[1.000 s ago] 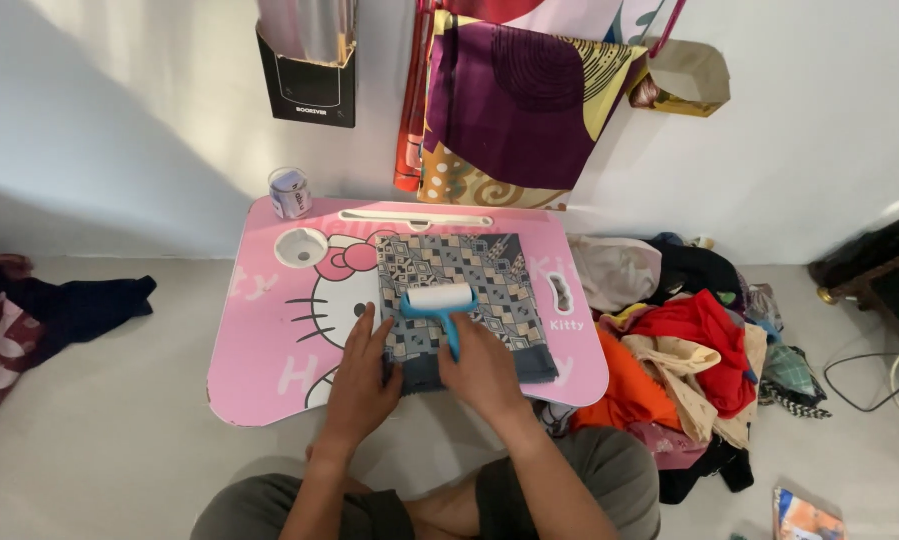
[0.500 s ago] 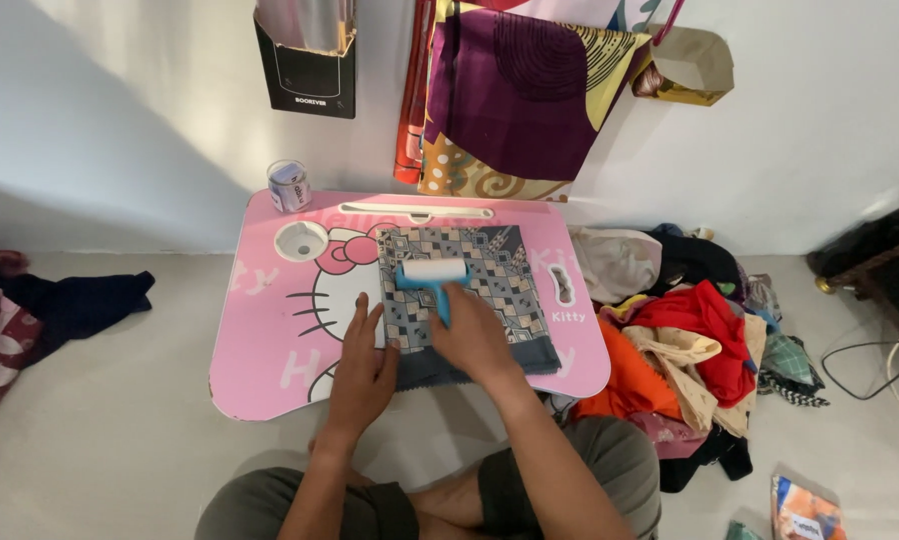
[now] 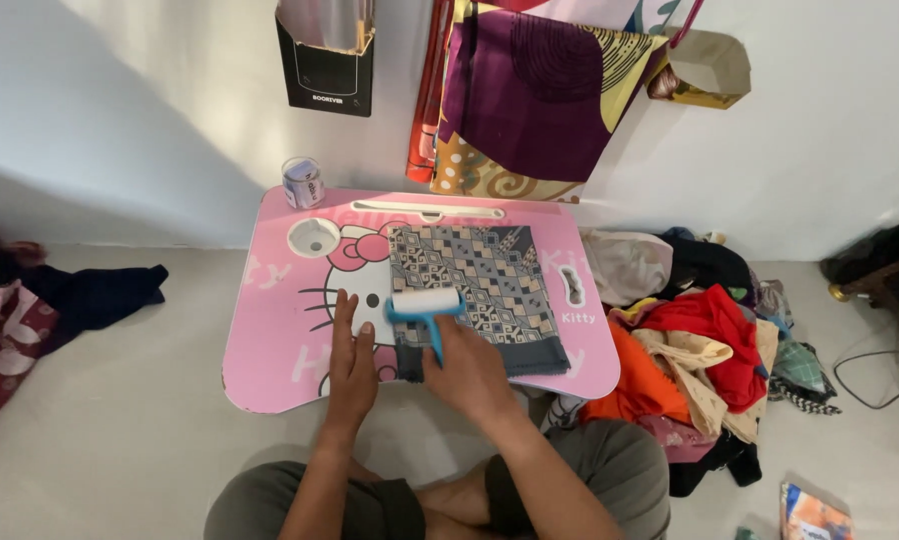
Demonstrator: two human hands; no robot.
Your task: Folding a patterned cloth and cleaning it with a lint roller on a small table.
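Observation:
A folded grey patterned cloth (image 3: 485,280) lies on a pink cartoon-print lap table (image 3: 270,340). My right hand (image 3: 467,368) grips the blue handle of a lint roller (image 3: 425,305), whose white roll rests on the cloth's left near part. My left hand (image 3: 352,357) lies flat, fingers apart, on the table just left of the cloth's near corner.
A small jar (image 3: 303,182) stands at the table's far left corner, beside a round cup recess (image 3: 314,237). A heap of mixed clothes (image 3: 700,350) lies on the floor to the right. Dark and red fabric (image 3: 80,295) lies left. Printed cloths (image 3: 530,90) hang on the wall.
The roller went away from me up the cloth, then came back toward its near left part. My left hand slid left off the cloth onto the table.

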